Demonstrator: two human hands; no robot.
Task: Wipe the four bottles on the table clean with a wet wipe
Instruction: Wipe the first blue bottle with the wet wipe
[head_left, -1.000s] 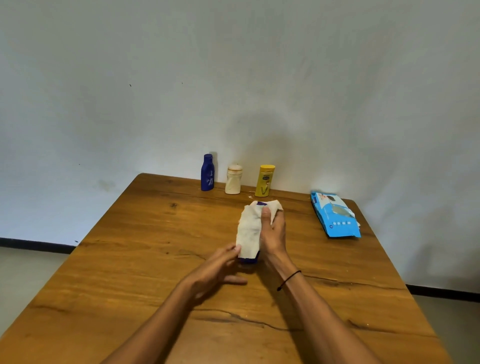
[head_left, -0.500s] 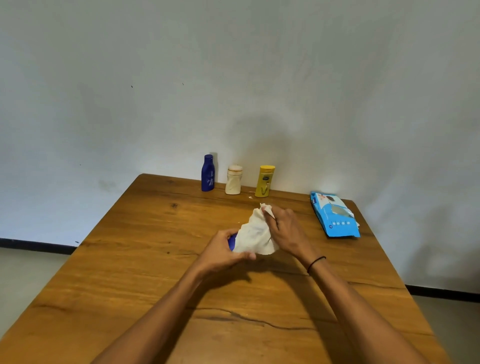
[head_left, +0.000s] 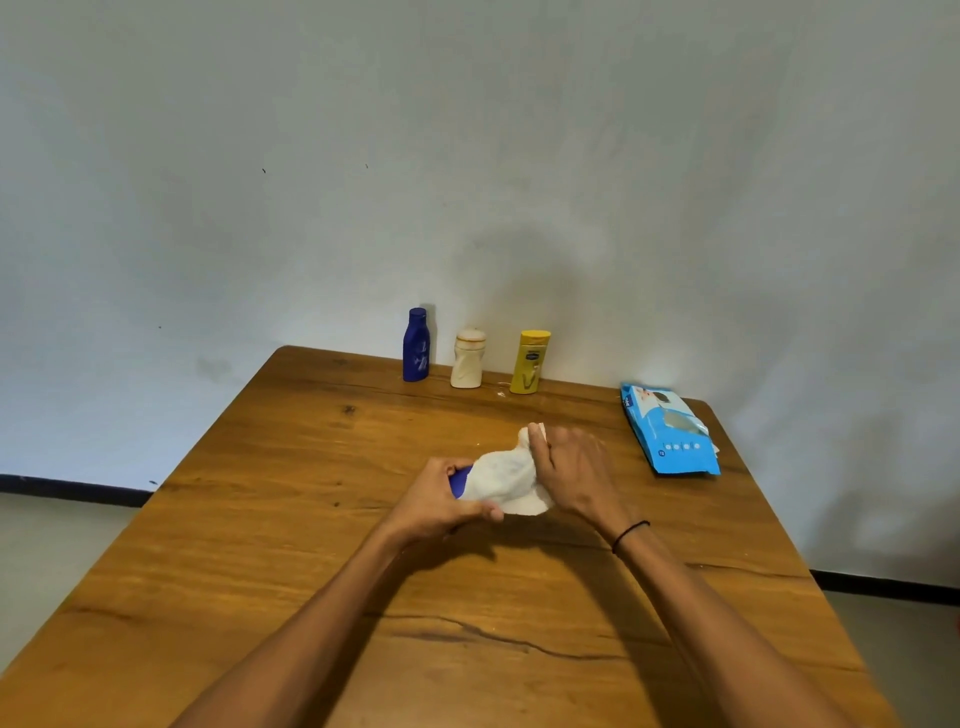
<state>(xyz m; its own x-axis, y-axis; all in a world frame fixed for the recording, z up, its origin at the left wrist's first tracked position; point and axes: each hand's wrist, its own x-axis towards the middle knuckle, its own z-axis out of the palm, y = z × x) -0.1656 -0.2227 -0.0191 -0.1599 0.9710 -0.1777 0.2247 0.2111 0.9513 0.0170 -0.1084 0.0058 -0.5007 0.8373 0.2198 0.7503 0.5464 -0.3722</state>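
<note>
Pale plaster wall (head_left: 467, 156) backs a wooden table (head_left: 260, 519) where a person, seen from head height, works with both hands at the centre. Left hand (head_left: 441, 501) is closed around the end of a blue bottle (head_left: 460, 480), almost wholly hidden under a white wet wipe (head_left: 506, 478); right hand (head_left: 571, 475) lies curled over the wipe from 3 o'clock, fingers pressing the cloth against the bottle, a dark band (head_left: 629, 535) at the wrist. At 12 o'clock, along the far edge, stand three upright bottles in a row, apart from one another: a dark blue bottle (head_left: 416, 345), a cream bottle (head_left: 468, 359) and a yellow bottle (head_left: 531, 362). A blue wipes pack (head_left: 670, 431) lies flat at 2 o'clock, near the right edge.
</note>
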